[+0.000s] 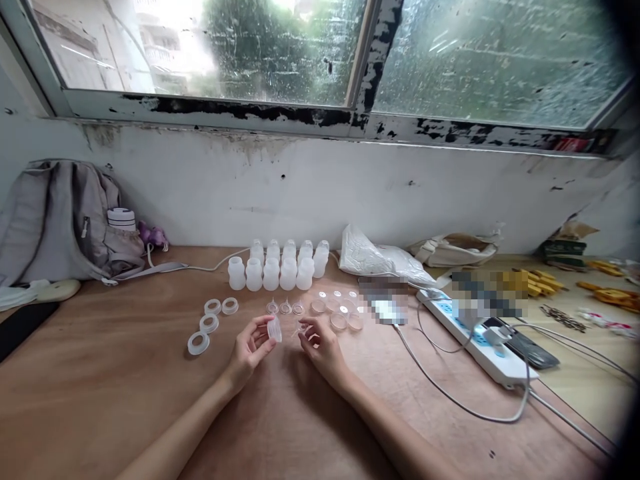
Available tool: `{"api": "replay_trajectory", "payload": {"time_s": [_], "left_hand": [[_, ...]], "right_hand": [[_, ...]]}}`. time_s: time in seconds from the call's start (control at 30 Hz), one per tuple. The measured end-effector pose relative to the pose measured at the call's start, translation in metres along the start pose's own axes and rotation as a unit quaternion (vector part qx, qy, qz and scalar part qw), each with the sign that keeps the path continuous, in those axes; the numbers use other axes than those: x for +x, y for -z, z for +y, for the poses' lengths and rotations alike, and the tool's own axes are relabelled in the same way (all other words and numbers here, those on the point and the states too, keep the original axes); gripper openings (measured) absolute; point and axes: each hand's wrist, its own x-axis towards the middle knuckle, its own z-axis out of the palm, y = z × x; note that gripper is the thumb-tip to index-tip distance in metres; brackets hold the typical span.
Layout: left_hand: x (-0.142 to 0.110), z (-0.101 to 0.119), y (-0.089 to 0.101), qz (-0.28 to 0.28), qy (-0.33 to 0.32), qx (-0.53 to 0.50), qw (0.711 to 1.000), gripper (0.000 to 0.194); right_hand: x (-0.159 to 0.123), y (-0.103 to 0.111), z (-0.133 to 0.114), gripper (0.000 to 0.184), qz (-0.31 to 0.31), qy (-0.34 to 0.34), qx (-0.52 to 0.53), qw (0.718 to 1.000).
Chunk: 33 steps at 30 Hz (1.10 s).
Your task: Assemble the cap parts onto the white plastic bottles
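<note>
Left hand [251, 347] pinches ring [275, 329] by its edge, likely keeping the opening free; right hand [323, 345] grip narrow on small clear piece [299, 329]; bottles [271, 273] stand beyond, seemingly sparing room.

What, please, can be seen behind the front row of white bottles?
A back row of bottles, then the wall; the front row covers most of the back row's lower parts.

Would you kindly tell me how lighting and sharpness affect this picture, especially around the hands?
Head view: washed-out glare in the left window pane; head view: soft shadow on the table between the forearms; head view: the clear piece at the right hand is too faint to make out well; head view: pixelated patches beside the power strip, and darkened corners at the right.
</note>
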Motion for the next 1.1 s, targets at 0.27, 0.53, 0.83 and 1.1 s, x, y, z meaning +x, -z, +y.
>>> {"api": "replay_trajectory", "payload": {"time_s": [0.27, 0.53, 0.83, 1.1], "left_hand": [[-0.007, -0.007, -0.004, -0.048, 0.052, 0.032, 0.997, 0.035], [-0.008, -0.005, -0.005, -0.063, 0.049, 0.047, 0.996, 0.034], [-0.009, -0.006, -0.002, -0.053, -0.017, 0.134, 0.989, 0.033], [-0.011, -0.005, -0.003, -0.080, -0.043, 0.149, 0.985, 0.033]], "right_hand": [[-0.014, 0.003, -0.020, 0.024, -0.014, 0.035, -0.004, 0.999], [-0.016, 0.006, -0.033, 0.032, -0.124, -0.091, 0.133, 0.979], [-0.015, 0.003, -0.031, 0.028, -0.135, -0.156, 0.227, 0.952], [-0.013, 0.007, -0.038, 0.033, -0.192, -0.204, 0.353, 0.893]]}}
